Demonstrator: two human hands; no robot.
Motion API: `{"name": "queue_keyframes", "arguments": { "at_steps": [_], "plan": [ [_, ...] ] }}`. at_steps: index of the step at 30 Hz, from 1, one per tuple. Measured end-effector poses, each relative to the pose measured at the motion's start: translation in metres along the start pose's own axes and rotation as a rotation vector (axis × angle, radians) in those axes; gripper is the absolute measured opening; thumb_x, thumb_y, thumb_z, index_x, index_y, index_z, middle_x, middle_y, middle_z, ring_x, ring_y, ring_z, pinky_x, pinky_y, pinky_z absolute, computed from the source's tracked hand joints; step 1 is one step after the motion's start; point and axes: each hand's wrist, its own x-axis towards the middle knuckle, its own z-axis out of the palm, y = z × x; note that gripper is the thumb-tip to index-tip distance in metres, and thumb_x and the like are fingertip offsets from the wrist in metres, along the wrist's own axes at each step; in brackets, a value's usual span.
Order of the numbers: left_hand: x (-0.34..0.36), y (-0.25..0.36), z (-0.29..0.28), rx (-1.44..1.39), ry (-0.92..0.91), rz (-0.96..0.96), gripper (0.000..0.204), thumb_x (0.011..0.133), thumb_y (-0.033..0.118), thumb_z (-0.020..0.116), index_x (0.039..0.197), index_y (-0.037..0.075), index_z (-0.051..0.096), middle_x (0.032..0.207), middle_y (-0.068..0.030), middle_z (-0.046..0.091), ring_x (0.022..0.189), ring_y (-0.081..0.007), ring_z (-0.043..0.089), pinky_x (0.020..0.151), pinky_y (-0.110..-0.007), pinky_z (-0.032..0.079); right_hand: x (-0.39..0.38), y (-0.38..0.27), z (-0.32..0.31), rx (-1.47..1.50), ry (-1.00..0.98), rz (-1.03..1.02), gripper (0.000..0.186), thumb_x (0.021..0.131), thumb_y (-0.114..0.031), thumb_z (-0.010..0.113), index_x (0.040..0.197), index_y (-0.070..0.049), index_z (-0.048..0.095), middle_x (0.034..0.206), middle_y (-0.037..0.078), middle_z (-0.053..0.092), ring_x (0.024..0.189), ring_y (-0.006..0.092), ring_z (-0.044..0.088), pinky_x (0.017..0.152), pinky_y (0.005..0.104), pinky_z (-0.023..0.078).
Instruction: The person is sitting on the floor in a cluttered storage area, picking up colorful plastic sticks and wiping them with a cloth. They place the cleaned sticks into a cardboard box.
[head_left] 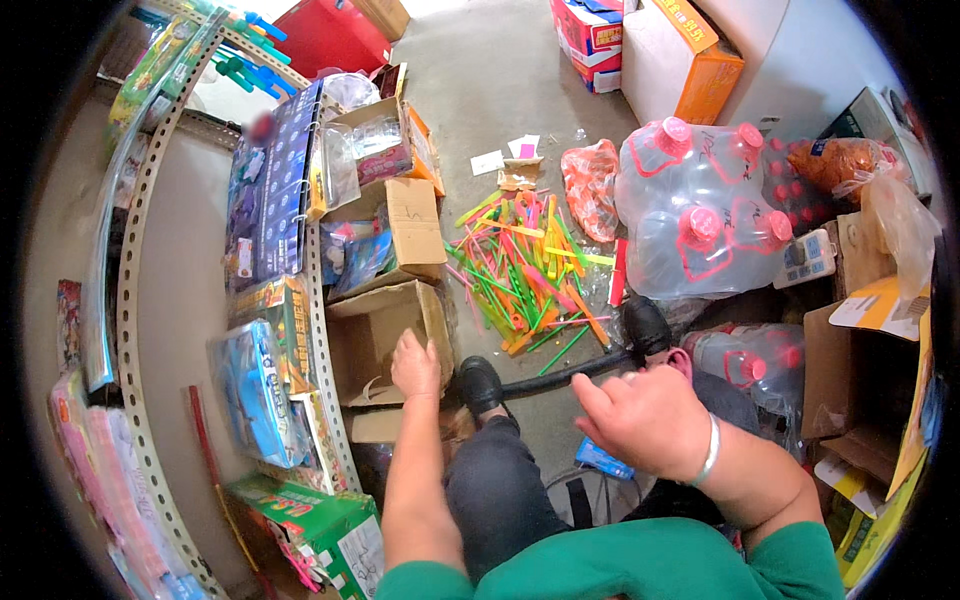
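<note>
While the left hand (415,370) hangs loosely uncurled, apparently empty, over the carton (372,338) by the shelf edge (340,450), slow movement should avoid knocks; whether the curled right hand (652,418) holds anything, I can't tell.

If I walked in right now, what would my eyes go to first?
Probably the bright heap of thin pink, green, yellow and orange pieces on the floor, near the middle of the view. Next might be the big clear jugs with pink caps just right of it. Then you'd likely notice the person's left hand at the open cardboard box, left of the heap.
</note>
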Motion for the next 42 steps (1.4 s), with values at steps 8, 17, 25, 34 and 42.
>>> {"name": "queue_keyframes", "arguments": {
  "at_steps": [8, 17, 25, 34, 42],
  "plan": [
    [0.058, 0.042, 0.052, -0.084, -0.563, 0.222, 0.024, 0.077, 0.023, 0.047, 0.093, 0.007, 0.056, 0.092, -0.0159, 0.058, 0.086, -0.0321, 0.056, 0.074, -0.042, 0.045, -0.009, 0.020, -0.001, 0.077, 0.136, 0.082, 0.038, 0.065, -0.024, 0.065, 0.095, -0.004, 0.055, 0.058, 0.001, 0.048, 0.046, 0.0156, 0.050, 0.042, 0.0291, 0.037],
    [0.089, 0.010, 0.202, -0.301, -0.582, -0.223, 0.025, 0.074, 0.020, 0.051, 0.093, 0.006, 0.060, 0.083, -0.0154, 0.062, 0.077, -0.0322, 0.060, 0.068, -0.040, 0.047, 0.005, 0.057, -0.001, 0.204, -0.076, 0.114, 0.046, 0.062, -0.022, 0.069, 0.099, -0.002, 0.054, 0.057, 0.001, 0.052, 0.044, 0.0144, 0.050, 0.039, 0.0270, 0.037],
    [0.091, 0.070, 0.263, -0.643, -0.672, -0.517, 0.048, 0.065, 0.043, 0.064, 0.087, 0.001, 0.060, 0.083, -0.0165, 0.062, 0.080, -0.0315, 0.060, 0.070, -0.039, 0.045, 0.026, 0.057, 0.003, 0.211, -0.206, 0.211, 0.045, 0.060, -0.019, 0.068, 0.098, 0.000, 0.053, 0.061, 0.002, 0.057, 0.050, 0.0172, 0.055, 0.043, 0.0280, 0.039],
    [0.078, 0.097, 0.231, -1.039, -0.689, -0.677, 0.032, 0.064, 0.025, 0.064, 0.079, -0.003, 0.059, 0.069, -0.0130, 0.059, 0.064, -0.0252, 0.058, 0.059, -0.035, 0.044, 0.025, 0.055, 0.010, 0.270, -0.179, 0.121, 0.044, 0.062, -0.022, 0.069, 0.097, 0.000, 0.054, 0.060, 0.000, 0.056, 0.050, 0.0149, 0.055, 0.044, 0.0264, 0.040],
    [0.080, 0.068, 0.240, -1.547, -0.680, -0.614, 0.028, 0.064, -0.001, 0.053, 0.092, 0.000, 0.052, 0.078, -0.0085, 0.056, 0.064, -0.0192, 0.057, 0.052, -0.030, 0.046, 0.018, 0.051, 0.009, 0.273, -0.109, 0.100, 0.043, 0.063, -0.023, 0.070, 0.097, -0.001, 0.056, 0.061, 0.000, 0.056, 0.049, 0.0132, 0.055, 0.042, 0.0243, 0.040]
  ]
}}
